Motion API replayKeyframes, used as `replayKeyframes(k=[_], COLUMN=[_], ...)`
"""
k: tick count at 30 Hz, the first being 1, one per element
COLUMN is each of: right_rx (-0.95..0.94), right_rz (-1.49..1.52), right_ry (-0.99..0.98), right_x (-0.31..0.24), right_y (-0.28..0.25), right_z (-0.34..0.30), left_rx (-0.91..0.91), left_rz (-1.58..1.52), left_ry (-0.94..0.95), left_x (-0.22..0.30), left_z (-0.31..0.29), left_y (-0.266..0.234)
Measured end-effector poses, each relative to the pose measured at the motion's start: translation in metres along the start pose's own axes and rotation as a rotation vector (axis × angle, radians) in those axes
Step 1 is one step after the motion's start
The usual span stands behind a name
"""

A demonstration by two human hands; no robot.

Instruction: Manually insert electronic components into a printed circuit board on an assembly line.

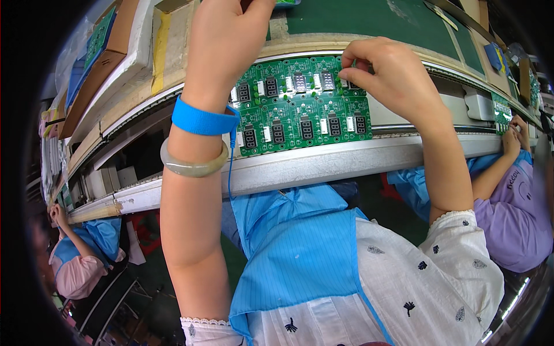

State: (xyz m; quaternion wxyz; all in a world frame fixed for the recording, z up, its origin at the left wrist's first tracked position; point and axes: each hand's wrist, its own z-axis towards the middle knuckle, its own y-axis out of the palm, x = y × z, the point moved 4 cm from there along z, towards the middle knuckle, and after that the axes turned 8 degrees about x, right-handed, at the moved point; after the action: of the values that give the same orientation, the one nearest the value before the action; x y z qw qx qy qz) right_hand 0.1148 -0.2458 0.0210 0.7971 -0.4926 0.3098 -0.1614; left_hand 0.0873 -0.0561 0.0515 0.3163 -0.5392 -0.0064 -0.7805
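Note:
A green circuit board panel (294, 109) lies across the rails in front of me, carrying rows of black digit displays (278, 134), white connectors and several small green round components (285, 90). My right hand (386, 72) is over the panel's far right corner, thumb and forefinger pinched at a small green component (340, 84) by the upper row. Farther away, my left hand (234, 20) reaches past the panel beside a blue tray (291, 3) of green parts. Its fingertips are cut off by the top edge. A blue wrist strap (199, 117) with a cord and a bangle circle my left arm.
A metal rail (300, 164) runs along the near side. Behind the panel lies a green work surface (369, 26). A cardboard box (95, 78) stands at the far left. One co-worker (81, 254) sits at left; another (513, 202) handles a board at right.

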Motion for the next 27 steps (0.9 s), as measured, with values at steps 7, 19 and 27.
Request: replayKeyframes(k=[7, 19, 27], right_rx=[0.049, -0.067, 0.034], right_rz=[-0.026, 0.091, 0.707], right_ry=[0.026, 0.098, 0.321], right_x=[0.0, 0.001, 0.034], right_y=[-0.005, -0.006, -0.012], right_z=[0.001, -0.004, -0.019], left_rx=[-0.066, -0.036, -0.082], left_rz=[-0.254, -0.32, -0.471], left_ry=[-0.2, -0.282, -0.181], left_x=[-0.011, -0.02, -0.031], left_z=[-0.013, -0.026, -0.04], left_y=[0.003, 0.002, 0.003])
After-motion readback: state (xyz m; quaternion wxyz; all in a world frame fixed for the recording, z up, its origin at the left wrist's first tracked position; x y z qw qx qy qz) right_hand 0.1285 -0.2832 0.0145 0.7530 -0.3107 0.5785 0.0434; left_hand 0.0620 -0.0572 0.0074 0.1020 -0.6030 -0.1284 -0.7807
